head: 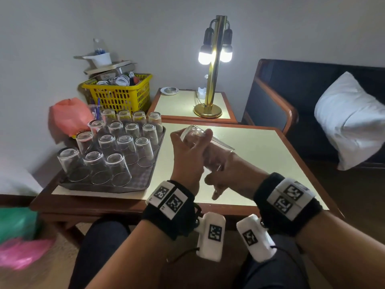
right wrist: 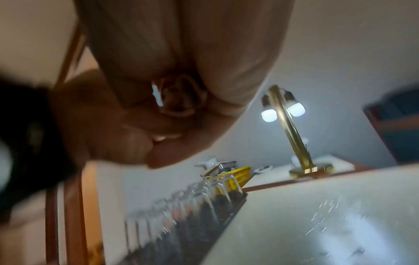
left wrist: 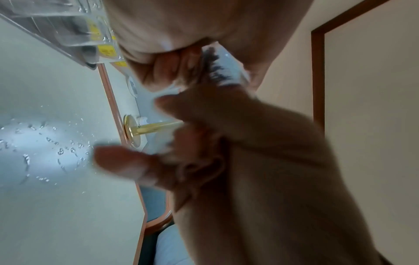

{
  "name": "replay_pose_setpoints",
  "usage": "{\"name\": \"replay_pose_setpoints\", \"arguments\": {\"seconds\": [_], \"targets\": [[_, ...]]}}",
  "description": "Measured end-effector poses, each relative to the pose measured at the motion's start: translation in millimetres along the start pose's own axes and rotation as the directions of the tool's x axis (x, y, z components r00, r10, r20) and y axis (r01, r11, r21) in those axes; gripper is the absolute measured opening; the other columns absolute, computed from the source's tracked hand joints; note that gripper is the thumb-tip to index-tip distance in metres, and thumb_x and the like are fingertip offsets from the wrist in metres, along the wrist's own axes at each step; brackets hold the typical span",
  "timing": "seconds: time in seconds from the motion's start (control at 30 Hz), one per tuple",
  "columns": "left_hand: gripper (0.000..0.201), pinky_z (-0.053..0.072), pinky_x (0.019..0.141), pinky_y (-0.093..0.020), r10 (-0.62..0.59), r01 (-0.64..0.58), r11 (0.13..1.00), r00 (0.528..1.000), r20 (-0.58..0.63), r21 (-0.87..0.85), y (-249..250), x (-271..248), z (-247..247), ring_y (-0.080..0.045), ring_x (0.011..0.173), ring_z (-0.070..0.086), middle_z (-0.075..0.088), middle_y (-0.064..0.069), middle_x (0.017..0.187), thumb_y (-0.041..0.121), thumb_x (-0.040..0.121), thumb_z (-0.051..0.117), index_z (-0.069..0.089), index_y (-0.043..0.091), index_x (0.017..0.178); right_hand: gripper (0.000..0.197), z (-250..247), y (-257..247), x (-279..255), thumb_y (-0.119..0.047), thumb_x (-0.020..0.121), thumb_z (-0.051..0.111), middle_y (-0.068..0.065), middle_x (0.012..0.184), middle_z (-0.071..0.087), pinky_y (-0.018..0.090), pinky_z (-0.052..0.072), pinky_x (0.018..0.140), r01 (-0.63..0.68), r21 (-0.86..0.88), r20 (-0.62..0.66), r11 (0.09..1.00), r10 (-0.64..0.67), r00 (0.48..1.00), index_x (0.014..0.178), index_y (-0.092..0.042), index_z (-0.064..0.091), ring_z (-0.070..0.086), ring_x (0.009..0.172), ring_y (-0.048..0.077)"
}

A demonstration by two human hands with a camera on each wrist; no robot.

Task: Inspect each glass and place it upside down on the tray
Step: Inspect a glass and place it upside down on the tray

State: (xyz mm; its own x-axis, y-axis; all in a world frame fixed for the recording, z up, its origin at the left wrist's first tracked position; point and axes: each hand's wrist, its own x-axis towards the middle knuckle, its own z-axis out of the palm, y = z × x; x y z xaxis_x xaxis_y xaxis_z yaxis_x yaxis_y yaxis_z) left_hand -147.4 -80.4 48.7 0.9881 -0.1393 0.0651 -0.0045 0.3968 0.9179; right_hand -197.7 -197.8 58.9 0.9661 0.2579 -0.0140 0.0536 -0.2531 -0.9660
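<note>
A clear glass [head: 221, 145] is held tilted above the table, just right of the tray, its base to the upper left. My left hand [head: 188, 143] grips the base end, and my right hand [head: 220, 174] curls round the lower part near the rim. In the left wrist view my left fingers [left wrist: 165, 71] are curled, with the right hand [left wrist: 226, 139] blurred close in front. The grey tray [head: 104, 187] at the table's left carries several clear glasses [head: 125, 147] standing upside down in rows. The right wrist view shows these glasses [right wrist: 204, 190] blurred along the tray's edge.
The cream table top [head: 260, 163] has water droplets [left wrist: 56, 152] on it. A lit brass lamp [head: 212, 80] stands on a side table behind. A yellow basket [head: 120, 94] and an orange bag [head: 68, 115] sit behind the tray. A dark sofa with a white pillow [head: 350, 117] is at the right.
</note>
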Motion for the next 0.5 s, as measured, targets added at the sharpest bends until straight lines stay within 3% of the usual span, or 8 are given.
{"name": "replay_pose_setpoints", "arguments": {"seconds": [0.07, 0.13, 0.17, 0.23, 0.3, 0.37, 0.43, 0.5], "targets": [[0.051, 0.057, 0.083, -0.059, 0.047, -0.046, 0.998, 0.998, 0.042, -0.035, -3, -6, 1, -0.039, 0.104, 0.066, 0.056, -0.025, 0.121, 0.049, 0.070, 0.085, 0.052, 0.041, 0.108, 0.069, 0, -4, -7, 0.020, 0.089, 0.052, 0.023, 0.104, 0.061, 0.034, 0.060, 0.050, -0.053, 0.430, 0.064, 0.901, 0.028, 0.998, 0.144, -0.021, 0.050, 0.057, 0.052, 0.026], [0.057, 0.058, 0.085, -0.059, 0.039, -0.037, 0.999, 0.996, 0.083, -0.021, -4, -5, 1, -0.039, 0.105, 0.067, 0.056, -0.025, 0.123, 0.049, 0.069, 0.086, 0.051, 0.037, 0.112, 0.065, 1, -2, -11, 0.019, 0.091, 0.049, 0.014, 0.090, 0.064, 0.035, 0.060, 0.049, -0.025, 0.512, 0.034, 0.858, 0.008, 0.999, 0.143, -0.019, 0.051, 0.053, 0.044, 0.015], [0.064, 0.060, 0.081, -0.056, 0.009, -0.010, 1.000, 0.995, 0.101, 0.005, -4, -3, 0, -0.037, 0.097, 0.069, 0.057, -0.026, 0.121, 0.049, 0.069, 0.089, 0.048, 0.031, 0.116, 0.068, 1, 1, -11, 0.018, 0.091, 0.051, 0.011, 0.099, 0.068, 0.035, 0.060, 0.049, -0.003, 0.425, 0.000, 0.905, 0.003, 1.000, 0.145, -0.022, 0.049, 0.059, 0.047, 0.018], [0.074, 0.060, 0.058, -0.034, -0.050, 0.043, 0.997, 0.993, 0.109, 0.065, -4, 3, -3, -0.021, 0.073, 0.065, 0.059, -0.023, 0.111, 0.045, 0.072, 0.089, 0.042, 0.023, 0.124, 0.079, 2, 9, -7, 0.013, 0.090, 0.056, 0.006, 0.138, 0.060, 0.033, 0.060, 0.052, 0.014, -0.072, -0.143, 0.997, -0.024, 0.989, 0.151, -0.034, 0.041, 0.071, 0.075, 0.030], [0.065, 0.051, 0.049, -0.017, -0.037, 0.028, 0.995, 0.995, 0.094, 0.097, -3, 7, -5, -0.014, 0.073, 0.061, 0.061, -0.016, 0.111, 0.037, 0.083, 0.082, 0.039, 0.024, 0.131, 0.078, 3, 16, -2, 0.001, 0.093, 0.058, -0.001, 0.154, 0.047, 0.031, 0.062, 0.068, 0.018, -0.638, -0.164, 0.770, -0.159, 0.974, 0.155, -0.040, 0.033, 0.069, 0.105, 0.032], [0.046, 0.048, 0.048, -0.016, -0.028, 0.020, 0.996, 0.995, 0.095, 0.088, 0, 7, -5, -0.017, 0.081, 0.062, 0.060, -0.014, 0.109, 0.027, 0.091, 0.078, 0.042, 0.028, 0.119, 0.076, 4, 18, -1, -0.003, 0.092, 0.057, -0.003, 0.154, 0.046, 0.031, 0.061, 0.082, 0.090, -0.765, -0.095, 0.638, -0.250, 0.964, 0.155, -0.039, 0.033, 0.065, 0.118, 0.030], [0.042, 0.050, 0.052, -0.021, -0.014, 0.009, 0.998, 0.996, 0.084, 0.057, 0, 6, -4, -0.021, 0.083, 0.063, 0.058, -0.016, 0.106, 0.027, 0.090, 0.080, 0.044, 0.029, 0.111, 0.080, 5, 14, 0, 0.010, 0.087, 0.059, -0.005, 0.147, 0.050, 0.023, 0.061, 0.070, 0.133, -0.488, -0.133, 0.863, -0.224, 0.965, 0.151, -0.033, 0.041, 0.067, 0.109, 0.027], [0.051, 0.056, 0.066, -0.036, 0.046, -0.047, 0.999, 0.995, 0.086, 0.008, 0, 4, -2, -0.027, 0.092, 0.066, 0.058, -0.018, 0.110, 0.035, 0.080, 0.085, 0.049, 0.027, 0.114, 0.069, 8, 1, -6, 0.018, 0.083, 0.057, 0.019, 0.115, 0.062, 0.029, 0.058, 0.050, 0.087, 0.168, -0.114, 0.982, -0.069, 0.991, 0.139, -0.021, 0.055, 0.063, 0.060, 0.023]]}}
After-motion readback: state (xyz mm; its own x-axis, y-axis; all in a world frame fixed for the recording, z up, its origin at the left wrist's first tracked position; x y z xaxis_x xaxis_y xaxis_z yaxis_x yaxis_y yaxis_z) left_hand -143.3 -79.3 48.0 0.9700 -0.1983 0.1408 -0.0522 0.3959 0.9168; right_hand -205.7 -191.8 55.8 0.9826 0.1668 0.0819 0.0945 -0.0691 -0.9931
